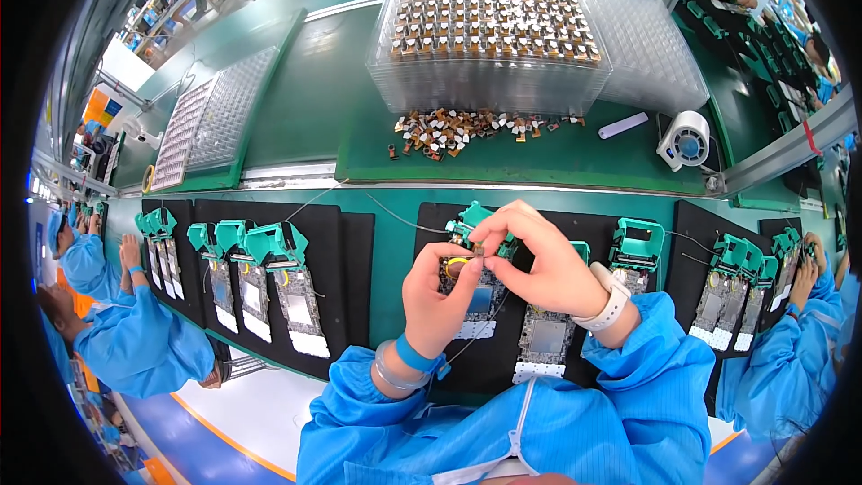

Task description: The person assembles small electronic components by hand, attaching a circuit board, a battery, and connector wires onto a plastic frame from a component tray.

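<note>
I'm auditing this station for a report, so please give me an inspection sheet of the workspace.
Surface: green bench with black mats.
Job's things: tiny part, details hidden; circuit boards with green frames on the mats.
Clutter: heap of loose components before stacked clear trays; white fan at right.
Hands: left hand and right hand meet, fingers closed around the tiny part.
Cables: thin wires across bench and mats.
Surroundings: co-workers in blue, both sides.

Hands point(434, 304) close together, fingers point(465, 284) pinched, wrists point(620, 330) apart, sleeved forearms point(663, 346) converging
</note>
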The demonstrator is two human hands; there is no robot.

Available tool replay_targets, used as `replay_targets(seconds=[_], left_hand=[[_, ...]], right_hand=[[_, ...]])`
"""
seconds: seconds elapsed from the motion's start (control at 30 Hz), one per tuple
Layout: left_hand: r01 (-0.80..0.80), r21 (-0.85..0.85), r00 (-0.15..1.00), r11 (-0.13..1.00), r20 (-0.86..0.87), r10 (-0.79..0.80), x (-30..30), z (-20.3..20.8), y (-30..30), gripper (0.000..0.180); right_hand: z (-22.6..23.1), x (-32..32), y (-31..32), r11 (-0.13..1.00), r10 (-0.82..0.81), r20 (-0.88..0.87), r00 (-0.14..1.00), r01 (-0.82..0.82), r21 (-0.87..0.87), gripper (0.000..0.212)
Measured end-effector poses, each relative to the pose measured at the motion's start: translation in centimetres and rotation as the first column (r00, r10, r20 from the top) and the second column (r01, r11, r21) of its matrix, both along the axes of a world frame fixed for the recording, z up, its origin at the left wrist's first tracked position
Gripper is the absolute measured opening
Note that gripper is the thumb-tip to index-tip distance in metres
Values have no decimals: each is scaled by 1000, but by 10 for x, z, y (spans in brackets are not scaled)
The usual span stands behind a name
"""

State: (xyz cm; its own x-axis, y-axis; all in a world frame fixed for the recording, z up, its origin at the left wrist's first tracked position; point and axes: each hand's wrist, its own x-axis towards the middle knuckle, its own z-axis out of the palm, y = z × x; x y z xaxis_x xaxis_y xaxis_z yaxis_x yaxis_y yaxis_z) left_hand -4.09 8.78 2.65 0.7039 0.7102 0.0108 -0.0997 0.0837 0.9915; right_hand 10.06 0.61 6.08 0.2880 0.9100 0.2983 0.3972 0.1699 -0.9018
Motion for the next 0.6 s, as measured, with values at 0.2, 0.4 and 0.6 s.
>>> replay_targets(seconds=[0.2, 0.4, 0.6], left_hand=[[-94, 148, 995, 984, 30, 90, 2, -2, -4, 15], [-44, 139, 999, 989, -14, 47, 1, -7, 3, 17], [-39, 90, 999, 995, -5, 39, -3, -6, 3, 16]], right_hand=[[-7, -5, 1, 999, -6, -52, 999, 4, -32, 28], [-3, 8, 2, 998, 4, -7, 1000, -4, -58, 26], [-10, 61, 37, 917, -293, 266, 918, 349, -195, 16]])
